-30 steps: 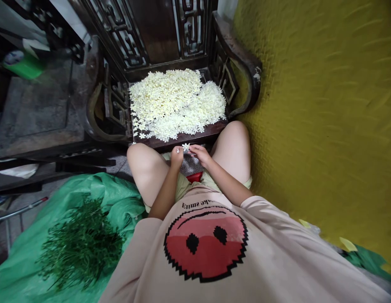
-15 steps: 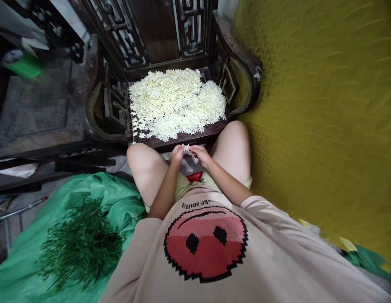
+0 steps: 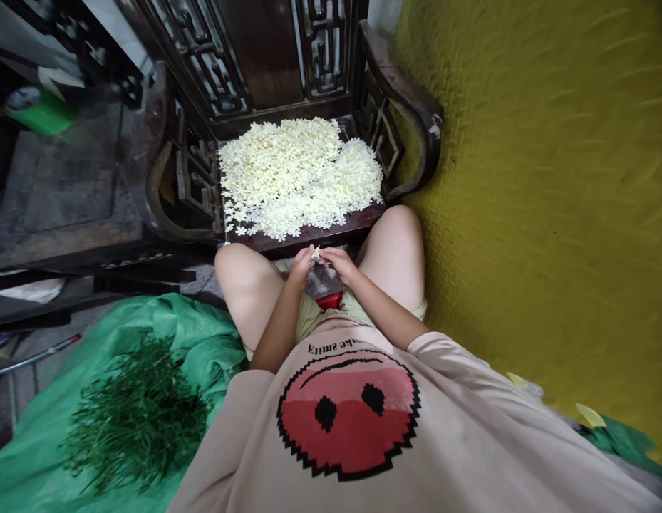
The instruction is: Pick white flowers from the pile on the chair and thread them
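Note:
Between my knees, in front of the chair seat, my left hand (image 3: 301,265) and my right hand (image 3: 338,263) meet fingertip to fingertip. Both are closed in a pinch on a small white flower (image 3: 316,252), whose lower part is hidden by the fingers. Just beyond them, a broad heap of white and cream flowers (image 3: 296,174) covers most of the dark wooden chair (image 3: 309,235).
Curved chair arms (image 3: 424,135) flank the flowers. At my left, a heap of green stems (image 3: 143,417) lies on green plastic sheeting (image 3: 31,456). A dark side table (image 3: 63,185) bears a green roll (image 3: 39,110). A yellow textured wall (image 3: 539,192) rises at right.
The fingers have shifted very slightly around the flower, which now shows a little less between them. Everything else looks the same.

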### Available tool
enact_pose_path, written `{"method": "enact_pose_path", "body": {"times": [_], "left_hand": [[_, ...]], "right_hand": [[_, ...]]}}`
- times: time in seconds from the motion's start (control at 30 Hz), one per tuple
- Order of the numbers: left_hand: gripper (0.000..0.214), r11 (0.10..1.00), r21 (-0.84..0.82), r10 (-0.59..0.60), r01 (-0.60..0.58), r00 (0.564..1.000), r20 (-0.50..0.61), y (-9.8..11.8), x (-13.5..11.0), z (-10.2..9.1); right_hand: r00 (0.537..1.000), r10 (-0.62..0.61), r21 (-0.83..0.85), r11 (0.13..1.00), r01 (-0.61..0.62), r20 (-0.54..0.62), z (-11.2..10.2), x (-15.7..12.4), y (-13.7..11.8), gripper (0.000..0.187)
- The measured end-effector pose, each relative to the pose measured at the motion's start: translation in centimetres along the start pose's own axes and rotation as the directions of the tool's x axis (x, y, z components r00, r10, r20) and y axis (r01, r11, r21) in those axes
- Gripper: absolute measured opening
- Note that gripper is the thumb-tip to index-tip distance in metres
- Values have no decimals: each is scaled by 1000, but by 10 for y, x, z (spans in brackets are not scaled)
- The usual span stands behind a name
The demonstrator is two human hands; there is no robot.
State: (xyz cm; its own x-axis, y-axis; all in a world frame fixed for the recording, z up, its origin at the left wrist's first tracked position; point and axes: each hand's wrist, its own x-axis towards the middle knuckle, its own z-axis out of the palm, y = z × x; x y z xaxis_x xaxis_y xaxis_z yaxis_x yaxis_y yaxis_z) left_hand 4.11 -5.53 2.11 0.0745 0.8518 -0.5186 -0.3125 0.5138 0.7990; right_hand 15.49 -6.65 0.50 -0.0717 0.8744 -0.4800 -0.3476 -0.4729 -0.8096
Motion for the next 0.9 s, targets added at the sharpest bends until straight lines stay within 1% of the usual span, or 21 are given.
{"method": "enact_pose_path", "body": {"times": [0.17, 0.3, 0.47, 0.63, 0.77, 0.9], "left_hand": [[37, 985, -138, -99, 105, 994, 54, 2, 3, -1], [33, 954, -211, -198, 215, 975, 97, 6, 4, -2], [27, 922, -283, -239, 265, 963, 123, 9, 2, -5], [27, 895, -356, -254, 269, 963, 89, 10, 0, -7], [24, 911, -327, -239, 252, 968, 80, 7, 2, -6], [20, 922, -322, -210, 213, 977, 47, 6, 7, -7]], "right_hand": [[999, 32, 13, 999, -32, 22, 3, -3, -4, 24], [999, 44, 24, 999, -44, 31, 5, -7, -9, 23], [998, 29, 23, 999, -30, 52, 4, -8, -11, 22], [1000, 3, -17, 1000, -2, 31, 5, -8, -11, 23], [998, -27, -53, 998, 30, 55, 5, -9, -12, 23], [996, -1, -18, 1000, 3, 85, 4, -8, -12, 24]]}}
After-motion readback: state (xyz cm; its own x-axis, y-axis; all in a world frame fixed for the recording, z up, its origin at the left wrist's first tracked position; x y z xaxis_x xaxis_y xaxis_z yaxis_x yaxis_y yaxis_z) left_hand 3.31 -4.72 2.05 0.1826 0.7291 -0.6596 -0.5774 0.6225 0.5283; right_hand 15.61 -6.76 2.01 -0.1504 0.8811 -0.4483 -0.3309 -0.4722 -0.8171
